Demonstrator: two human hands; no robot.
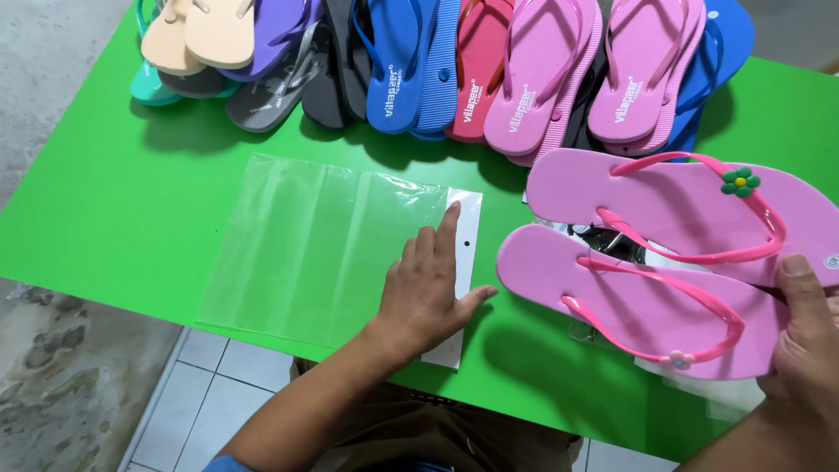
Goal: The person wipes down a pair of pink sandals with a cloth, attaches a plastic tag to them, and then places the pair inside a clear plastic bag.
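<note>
A clear plastic bag [315, 245] with a white header strip lies flat on the green table [131, 210]. My left hand [428, 288] rests palm down on the bag's right end, fingers spread over the white strip. My right hand [804, 341] grips the heel end of a pair of pink flip-flops [647, 262], held side by side just above the table at the right. One sandal carries a green flower on its strap, the other a small pink one.
A row of flip-flops [454, 70] in peach, purple, grey, blue, red and pink lines the table's far edge. Under the held pair lie more clear bags [699, 393] and a dark item. Tiled floor shows below the near edge.
</note>
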